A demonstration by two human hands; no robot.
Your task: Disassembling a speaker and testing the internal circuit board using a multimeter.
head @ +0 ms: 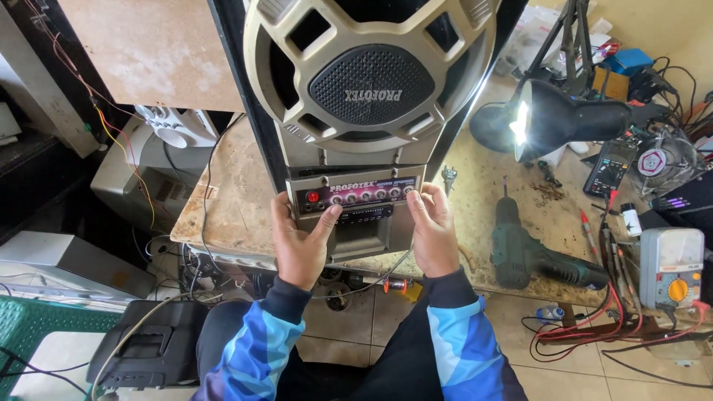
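Speaker cabinet: lying on its back on the tabletop, its round beige grille facing up toward the camera and its lower end reaching the near edge.
Control panel: sitting at the near end of the speaker cabinet, a narrow strip with a red button at its left and a row of small knobs running to the right; both hands are framing it.
Left hand: pressing against the left side of the control panel, the thumb lying across the front just under the knobs. The grip is loose and open, bracing the panel rather than closing round anything.
Right hand: resting against the right side of the control panel, fingertips touching the rightmost knob. Whether the grip is pinching that knob or only touching it, I cannot tell.
Sleeves: blue patterned, with dark cuffs, coming up from the bottom of the view.
Desk lamp: shining, standing to the right of the cabinet.
Cordless drill: dark green, lying on the tabletop right of the right hand.
Multimeter: lying beyond the drill, near the lamp.
Analogue meter: sitting at the far right, with red and black leads trailing beside it.
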